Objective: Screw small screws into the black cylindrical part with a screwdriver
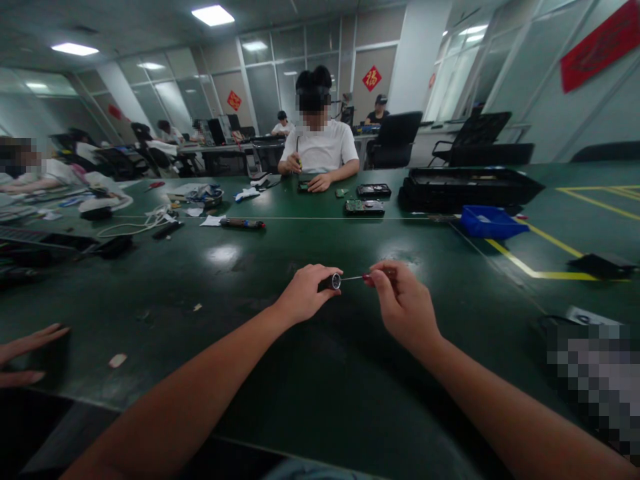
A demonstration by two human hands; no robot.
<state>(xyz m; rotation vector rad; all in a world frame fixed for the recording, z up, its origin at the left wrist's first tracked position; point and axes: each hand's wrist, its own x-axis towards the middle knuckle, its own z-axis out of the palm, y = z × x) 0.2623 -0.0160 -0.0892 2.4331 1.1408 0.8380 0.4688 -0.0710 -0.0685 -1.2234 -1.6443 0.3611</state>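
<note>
At the far left edge, another person's hand (pixel 35 353) is resting on the green table (pixel 165 300), with a pale scrap (pixel 118 361) lying to its right. Farther back, a pale cable (pixel 145 223) is looping across the surface, and a dark stick-shaped tool (pixel 243 224) is lying near a white paper. Toward the middle, the person's left hand (pixel 305 291) is closing thumb and fingers around a small dark cylinder (pixel 335 281), whose round end is showing; whether it is touching the table, I cannot tell. A thin driver (pixel 353 278) is pointing leftward at that end, though the view is not showing whether its tip is entering or only passing in front. The right hand (pixel 405 303) is pinching the driver's reddish handle with curled fingers. A slanting push could be sending the tip off the rim toward the left thumb, and a loose left pinch could be letting the cylinder twist. Farther right, a blue tray (pixel 493 221) is standing well apart from both hands
</note>
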